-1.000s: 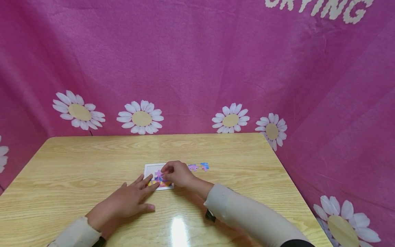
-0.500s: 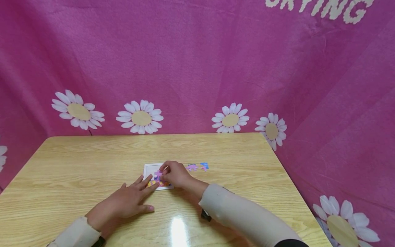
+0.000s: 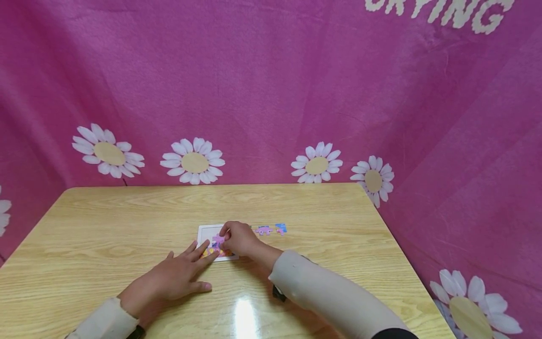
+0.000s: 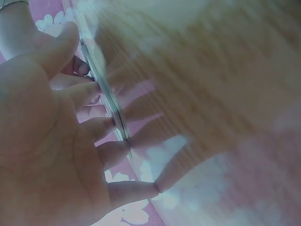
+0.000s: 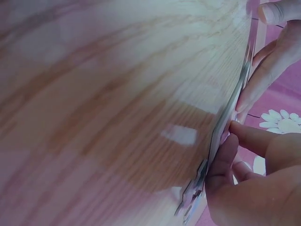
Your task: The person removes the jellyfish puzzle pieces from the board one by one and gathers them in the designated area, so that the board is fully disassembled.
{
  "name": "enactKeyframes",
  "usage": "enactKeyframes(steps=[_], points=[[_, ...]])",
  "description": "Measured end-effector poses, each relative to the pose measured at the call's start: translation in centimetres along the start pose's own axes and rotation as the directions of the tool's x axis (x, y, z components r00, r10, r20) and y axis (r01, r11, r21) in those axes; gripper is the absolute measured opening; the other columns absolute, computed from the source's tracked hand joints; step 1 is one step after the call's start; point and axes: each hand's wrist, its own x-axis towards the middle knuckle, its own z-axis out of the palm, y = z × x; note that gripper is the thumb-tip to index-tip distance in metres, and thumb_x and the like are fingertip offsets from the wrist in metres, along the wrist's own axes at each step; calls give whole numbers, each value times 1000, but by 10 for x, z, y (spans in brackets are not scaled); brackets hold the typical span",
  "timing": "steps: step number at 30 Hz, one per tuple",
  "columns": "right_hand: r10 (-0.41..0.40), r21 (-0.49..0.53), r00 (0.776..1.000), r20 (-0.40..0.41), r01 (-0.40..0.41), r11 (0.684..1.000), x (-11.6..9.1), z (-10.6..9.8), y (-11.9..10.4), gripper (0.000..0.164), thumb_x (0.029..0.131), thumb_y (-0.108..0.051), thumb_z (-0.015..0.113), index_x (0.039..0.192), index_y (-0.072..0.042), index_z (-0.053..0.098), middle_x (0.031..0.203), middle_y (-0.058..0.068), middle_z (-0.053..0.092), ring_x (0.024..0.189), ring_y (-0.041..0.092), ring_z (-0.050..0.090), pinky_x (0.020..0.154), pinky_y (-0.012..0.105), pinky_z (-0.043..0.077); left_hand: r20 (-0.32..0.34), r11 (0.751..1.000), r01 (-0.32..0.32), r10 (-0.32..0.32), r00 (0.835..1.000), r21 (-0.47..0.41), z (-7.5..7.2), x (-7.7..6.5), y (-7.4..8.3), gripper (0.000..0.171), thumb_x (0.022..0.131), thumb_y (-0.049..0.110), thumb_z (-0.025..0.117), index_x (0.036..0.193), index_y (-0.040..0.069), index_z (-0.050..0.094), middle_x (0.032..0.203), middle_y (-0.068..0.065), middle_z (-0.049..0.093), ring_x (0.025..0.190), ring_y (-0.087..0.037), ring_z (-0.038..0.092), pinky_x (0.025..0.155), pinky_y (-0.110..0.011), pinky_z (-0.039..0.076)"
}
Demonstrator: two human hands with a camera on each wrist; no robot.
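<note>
A white-rimmed jigsaw tray point(image 3: 211, 226) lies on the table in the head view. Along its near side runs a yellow and orange strip of picture point(image 3: 225, 253), with a purple puzzle piece point(image 3: 217, 238) above it. My left hand point(image 3: 175, 275) lies spread, its straight fingertips resting on the tray's near left part. Over the right half, my right hand point(image 3: 242, 240) pinches a small puzzle piece, mostly covered by the fingers. In the right wrist view, thumb and fingertip of the right hand point(image 5: 263, 174) meet at the tray's surface around a pinkish bit.
Right of the tray lie a loose purple puzzle piece point(image 3: 264, 230) and a blue and pink one point(image 3: 281, 228). Another bit is partly hidden behind the right hand. The wooden table point(image 3: 127, 212) ends at a pink flowered cloth point(image 3: 254, 94) behind it.
My right hand has shifted slightly left over the tray, uncovering more of the loose purple piece. My left hand stays in place.
</note>
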Motion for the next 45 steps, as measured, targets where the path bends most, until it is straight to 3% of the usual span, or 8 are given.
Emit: enactKeyframes(steps=[9,25,38,45], points=[[8,-20,1000,1,-8,1000,-1,1,-2,23,86,-1,82,99,-9,65,78,-5,55,68,7,50,69,22,43,-10,1000,-1,1,1000,1,0,0,1,78,96,58,64,160,20,40,169,-15,25,153,-48,23,98,-87,25],[9,178,998,-69,4,984,-6,3,-2,23,87,6,78,94,-9,62,77,-3,61,65,6,54,58,19,42,3,1000,4,-4,1000,-8,1,0,0,80,95,60,63,160,19,40,170,-15,24,153,-47,23,99,-88,24],[28,189,996,-79,-13,982,-6,4,-2,22,88,5,75,94,-10,61,71,-5,58,56,5,50,50,19,38,-1,1000,-8,8,1000,-16,-1,-1,4,79,95,58,64,160,18,41,169,-15,25,152,-49,24,99,-87,25],[31,185,995,-93,-14,983,-7,3,-3,21,88,4,75,94,-11,62,72,-5,57,57,6,50,52,19,40,-6,1000,-16,16,1000,-13,-1,0,2,81,95,59,64,160,18,40,169,-16,26,152,-50,25,98,-88,25]])
